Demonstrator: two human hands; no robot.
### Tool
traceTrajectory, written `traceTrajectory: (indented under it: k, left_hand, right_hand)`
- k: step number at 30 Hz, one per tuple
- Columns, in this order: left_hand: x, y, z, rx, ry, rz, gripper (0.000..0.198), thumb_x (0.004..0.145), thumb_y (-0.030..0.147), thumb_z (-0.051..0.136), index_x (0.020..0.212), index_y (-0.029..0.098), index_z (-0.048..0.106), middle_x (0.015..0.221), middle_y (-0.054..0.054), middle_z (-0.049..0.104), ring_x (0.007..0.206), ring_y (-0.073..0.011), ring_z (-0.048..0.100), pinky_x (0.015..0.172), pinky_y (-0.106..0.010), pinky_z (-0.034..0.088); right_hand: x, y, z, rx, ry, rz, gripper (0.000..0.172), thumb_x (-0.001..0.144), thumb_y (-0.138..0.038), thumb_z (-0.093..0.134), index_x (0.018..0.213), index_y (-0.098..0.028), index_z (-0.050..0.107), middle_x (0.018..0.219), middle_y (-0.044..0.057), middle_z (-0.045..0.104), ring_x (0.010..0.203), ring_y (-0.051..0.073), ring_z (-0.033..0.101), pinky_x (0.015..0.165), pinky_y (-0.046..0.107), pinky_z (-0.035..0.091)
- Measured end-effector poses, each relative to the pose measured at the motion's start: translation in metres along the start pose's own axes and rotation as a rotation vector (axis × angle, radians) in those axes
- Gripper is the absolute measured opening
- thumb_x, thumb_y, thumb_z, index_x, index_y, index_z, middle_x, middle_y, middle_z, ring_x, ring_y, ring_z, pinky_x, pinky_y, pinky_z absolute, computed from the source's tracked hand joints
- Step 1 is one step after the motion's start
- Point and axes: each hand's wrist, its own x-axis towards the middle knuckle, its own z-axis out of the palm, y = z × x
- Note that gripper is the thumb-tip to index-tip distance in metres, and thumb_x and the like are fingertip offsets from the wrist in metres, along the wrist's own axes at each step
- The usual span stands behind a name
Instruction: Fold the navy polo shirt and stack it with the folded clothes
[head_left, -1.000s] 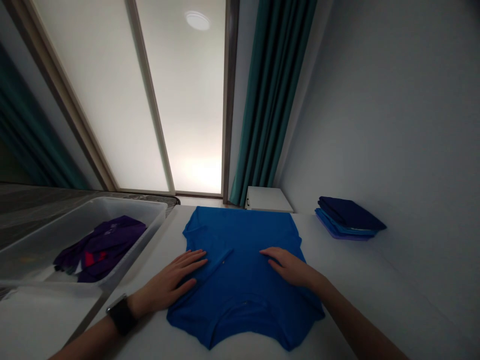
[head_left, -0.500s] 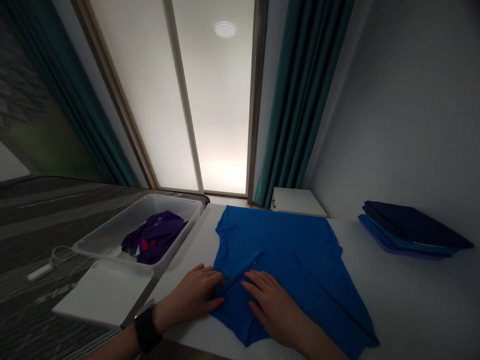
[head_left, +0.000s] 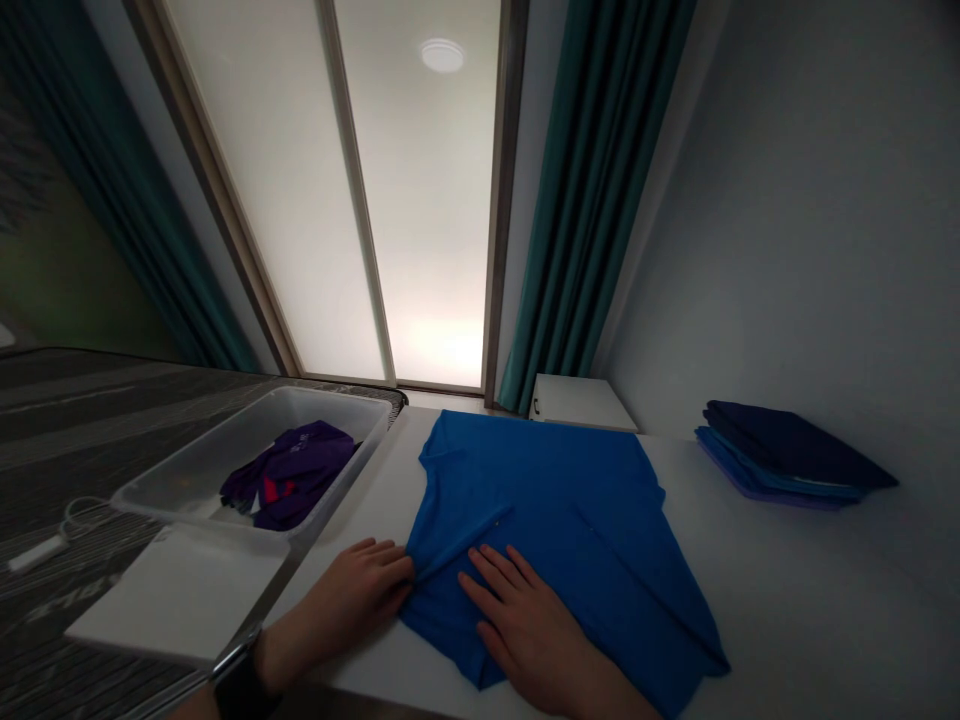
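Note:
A blue shirt point(head_left: 555, 490) lies spread over the white table point(head_left: 780, 590), with a few creases running across it. At its left edge, my left hand point(head_left: 364, 585) has its fingers curled on the fabric, pinching it; the thumb is mostly hidden. My right hand point(head_left: 525, 625) rests flat on the lower middle of the shirt, fingers spread and holding nothing. A dark watch point(head_left: 244, 680) is on my left wrist.
Left of the table, a clear plastic bin point(head_left: 172, 465) holds a crumpled purple garment point(head_left: 304, 475). A white flat panel point(head_left: 187, 590) lies before it. Folded dark and blue clothes point(head_left: 787, 450) are stacked at right. Behind stands a white cabinet point(head_left: 585, 402).
My left hand has moved left and closed on the shirt's edge, drawing the cloth outward slightly. My right hand stays flat on the shirt. The whole view has shifted a little.

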Motion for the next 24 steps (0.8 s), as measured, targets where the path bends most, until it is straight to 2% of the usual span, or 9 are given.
traceTrajectory:
  k: [4,8,11,14,16,19,24]
  left_hand:
    - [-0.003,-0.001,-0.003,-0.011,-0.007,0.0,0.011,0.091,0.017,0.051,0.083,0.021,0.056,0.085,0.0,0.065,0.077,-0.017,0.06,0.075,-0.03,0.037]
    - [-0.005,-0.009,-0.006,-0.13,-0.02,-0.005,0.02,0.097,0.025,0.045,0.081,0.021,0.056,0.082,0.0,0.064,0.076,-0.0158,0.059,0.073,-0.027,0.037]
    - [-0.005,-0.016,-0.01,-0.176,-0.019,-0.082,0.024,0.097,0.028,0.044,0.077,0.02,0.056,0.078,-0.001,0.062,0.073,-0.0156,0.058,0.07,-0.026,0.038]
    - [-0.003,-0.014,-0.012,-0.2,0.006,-0.16,0.017,0.095,0.03,0.048,0.086,0.021,0.059,0.078,-0.001,0.063,0.073,-0.016,0.058,0.068,-0.026,0.038]
    - [-0.001,-0.008,-0.011,-0.195,0.003,-0.142,0.01,0.092,0.032,0.054,0.094,0.023,0.059,0.079,0.0,0.064,0.073,-0.0162,0.059,0.069,-0.027,0.038]
    - [0.004,0.001,-0.007,-0.1,-0.019,-0.061,0.005,0.087,0.025,0.06,0.09,0.023,0.057,0.082,0.001,0.065,0.076,-0.017,0.06,0.073,-0.029,0.038]
    - [0.007,0.002,-0.002,-0.043,-0.028,-0.007,0.009,0.092,0.021,0.055,0.083,0.023,0.056,0.084,0.001,0.067,0.078,-0.0164,0.061,0.076,-0.03,0.038]
  right_hand:
    - [0.0,0.0,-0.001,0.003,-0.007,0.002,0.049,0.102,-0.039,0.028,0.15,-0.029,0.029,0.159,0.002,0.023,0.145,0.021,0.02,0.119,0.047,0.017]
    - [-0.001,0.002,0.001,-0.027,0.001,-0.022,0.049,0.102,-0.036,0.03,0.151,-0.029,0.027,0.158,0.003,0.023,0.145,0.022,0.021,0.119,0.047,0.017]
    - [-0.002,0.003,0.003,-0.058,0.02,-0.045,0.05,0.101,-0.033,0.032,0.151,-0.028,0.027,0.158,0.003,0.024,0.144,0.022,0.022,0.119,0.046,0.017]
    - [-0.002,0.004,0.005,-0.062,0.021,-0.048,0.05,0.101,-0.033,0.032,0.151,-0.029,0.026,0.158,0.003,0.025,0.144,0.022,0.023,0.119,0.046,0.018]
    - [-0.001,0.004,0.005,-0.057,0.017,-0.048,0.05,0.101,-0.032,0.033,0.151,-0.029,0.026,0.157,0.003,0.026,0.144,0.022,0.024,0.119,0.046,0.019]
    - [-0.001,0.003,0.003,-0.043,0.015,-0.042,0.05,0.101,-0.032,0.033,0.151,-0.029,0.026,0.157,0.003,0.026,0.144,0.023,0.024,0.118,0.048,0.02]
    - [-0.001,0.0,-0.001,-0.023,0.003,-0.021,0.05,0.101,-0.032,0.034,0.15,-0.029,0.028,0.157,0.003,0.028,0.144,0.023,0.024,0.118,0.05,0.02]
